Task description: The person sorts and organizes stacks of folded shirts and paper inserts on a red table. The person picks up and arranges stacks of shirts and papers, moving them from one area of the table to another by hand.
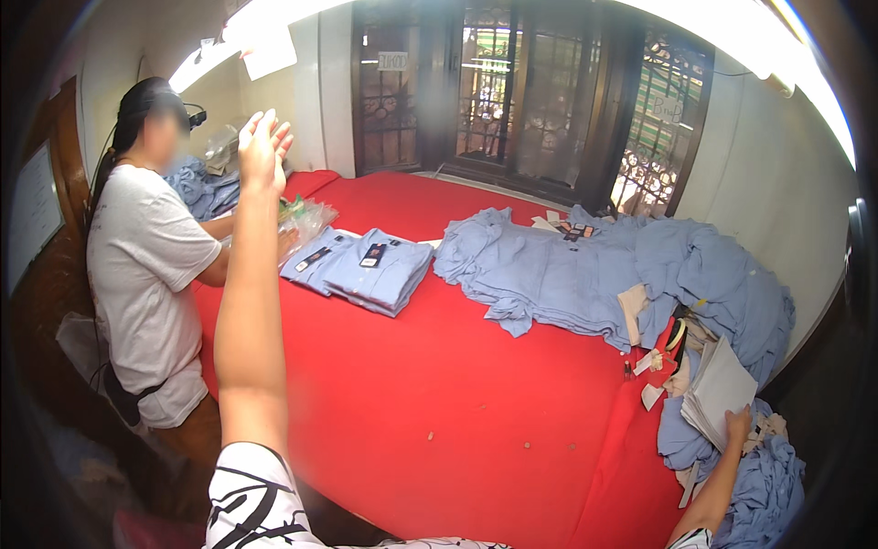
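My left arm is stretched up and forward, and my left hand point(262, 154) is raised in the air with its fingers extended and nothing in it. At the far right, my right hand point(737, 426) grips the lower edge of a stack of white sheets point(718, 389). The sheets tilt over crumpled light blue shirts point(764, 489) heaped at the table's right side. Folded light blue shirts point(389, 274) with dark tags lie in two neat piles beyond my left forearm.
A co-worker point(151, 265) stands at the left of the red-covered table point(439, 384), hands at clear plastic bags point(311, 220). Laid-out blue shirts point(549, 274) spread along the far right. A tape roll point(676, 335) and tags lie near the sheets. Barred windows point(558, 110) stand behind.
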